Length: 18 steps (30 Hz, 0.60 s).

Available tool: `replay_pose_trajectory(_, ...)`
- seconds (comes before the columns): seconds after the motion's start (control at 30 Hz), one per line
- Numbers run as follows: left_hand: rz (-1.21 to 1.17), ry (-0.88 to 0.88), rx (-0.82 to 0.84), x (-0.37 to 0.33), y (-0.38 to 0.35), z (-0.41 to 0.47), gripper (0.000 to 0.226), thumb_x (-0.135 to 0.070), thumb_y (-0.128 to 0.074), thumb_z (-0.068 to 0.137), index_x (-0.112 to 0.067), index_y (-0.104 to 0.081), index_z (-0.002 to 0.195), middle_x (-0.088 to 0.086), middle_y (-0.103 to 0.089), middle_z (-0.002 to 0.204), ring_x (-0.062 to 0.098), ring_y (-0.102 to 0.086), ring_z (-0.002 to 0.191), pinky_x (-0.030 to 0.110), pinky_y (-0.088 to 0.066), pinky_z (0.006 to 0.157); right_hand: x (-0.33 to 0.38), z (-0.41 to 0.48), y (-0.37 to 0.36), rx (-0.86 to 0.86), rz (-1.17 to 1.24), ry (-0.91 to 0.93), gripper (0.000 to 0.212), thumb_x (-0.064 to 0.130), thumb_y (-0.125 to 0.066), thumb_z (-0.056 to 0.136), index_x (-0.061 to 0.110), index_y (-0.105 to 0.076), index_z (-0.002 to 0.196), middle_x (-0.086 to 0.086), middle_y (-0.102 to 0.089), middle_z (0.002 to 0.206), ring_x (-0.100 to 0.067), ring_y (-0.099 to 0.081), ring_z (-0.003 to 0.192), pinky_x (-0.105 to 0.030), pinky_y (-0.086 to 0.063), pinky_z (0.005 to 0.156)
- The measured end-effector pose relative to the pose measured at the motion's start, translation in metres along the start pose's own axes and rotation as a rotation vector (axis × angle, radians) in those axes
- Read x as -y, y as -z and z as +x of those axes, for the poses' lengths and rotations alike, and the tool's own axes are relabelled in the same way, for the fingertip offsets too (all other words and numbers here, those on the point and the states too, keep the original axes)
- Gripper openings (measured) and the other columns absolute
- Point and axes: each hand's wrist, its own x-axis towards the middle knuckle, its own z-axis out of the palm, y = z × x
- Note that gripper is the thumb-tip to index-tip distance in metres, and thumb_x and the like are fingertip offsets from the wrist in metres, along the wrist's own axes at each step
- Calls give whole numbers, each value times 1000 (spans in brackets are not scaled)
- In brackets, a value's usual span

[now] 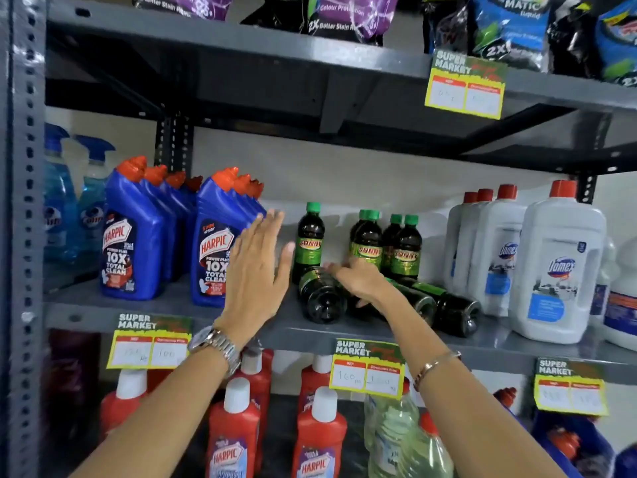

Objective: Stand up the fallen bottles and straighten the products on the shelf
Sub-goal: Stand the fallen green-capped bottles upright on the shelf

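Note:
Small dark Sunny bottles with green caps stand on the middle grey shelf: one upright bottle on the left and a cluster of upright bottles to the right. In front of them several lie on their sides, bases toward me: a fallen bottle at the left, another fallen bottle at the right. My right hand reaches over the fallen ones, fingers on top and thumb underneath, gripping one that it mostly hides. My left hand is raised flat and open beside the blue Harpic bottles, holding nothing.
More blue Harpic bottles and blue spray bottles stand at the left. White Domex jugs crowd the right. Red Harpic bottles fill the shelf below. Detergent pouches sit above. Price tags hang off the shelf edges.

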Motion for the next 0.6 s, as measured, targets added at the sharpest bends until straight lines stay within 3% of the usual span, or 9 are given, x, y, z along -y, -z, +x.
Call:
replay_pose_trajectory(0.07,-2,-2,-32,9,4,-22,45,-34,-35,95,-12,-47,132,7,-49,139,20,-42,130,31,-27,108,2,-1,-7,137,169,-155,74,57,-49,83,7,-37,137,-12,-45,138,-32,-48,120,-41,-55,79)
replay_pose_trajectory(0.13,59,-51,-19,20,-2,-53,37,-31,-39,94,-12,-59,118,5,-61,125,20,-54,116,31,-34,99,4,-2,-12,169,272,-240,78,58,-56,78,7,-40,136,-11,-48,132,-29,-50,115,-37,-52,77)
replay_pose_trajectory(0.27,182,-168,96,37,-9,-85,39,-36,-38,94,-13,-66,107,2,-68,110,19,-62,103,32,-38,93,3,-1,-22,144,386,-256,60,47,-66,74,6,-55,116,-6,-61,96,-20,-58,84,-31,-49,71)
replay_pose_trajectory(0.33,228,-204,111,42,-11,-92,38,-38,-39,93,-14,-65,107,1,-68,107,18,-61,99,31,-38,91,0,-1,-28,100,477,-212,59,40,-66,76,3,-53,121,-6,-62,95,-17,-57,79,-28,-45,66)
replay_pose_trajectory(0.4,252,-219,116,44,-12,-94,37,-38,-41,92,-14,-65,108,1,-68,107,18,-61,98,31,-38,90,-3,0,-35,36,550,-154,70,37,-64,79,2,-40,134,-10,-58,118,-20,-56,95,-29,-44,80)
replay_pose_trajectory(0.47,263,-224,107,45,-14,-93,36,-38,-43,92,-14,-65,108,1,-68,107,18,-61,97,30,-37,90,-6,2,-42,-65,421,-65,78,43,-61,81,8,-26,142,-13,-50,137,-27,-51,118,-36,-38,101)
replay_pose_trajectory(0.53,261,-225,98,46,-16,-93,36,-38,-42,92,-14,-65,108,0,-68,107,18,-61,97,30,-37,90,-3,3,-47,-184,228,10,80,49,-56,82,14,-20,145,-11,-46,143,-32,-45,128,-41,-36,103)
replay_pose_trajectory(0.6,263,-228,76,47,-17,-94,37,-38,-42,92,-14,-65,107,0,-68,106,17,-61,97,30,-37,90,0,4,-52,-268,185,46,82,47,-59,81,15,-19,145,-12,-40,145,-33,-43,130,-44,-37,101)
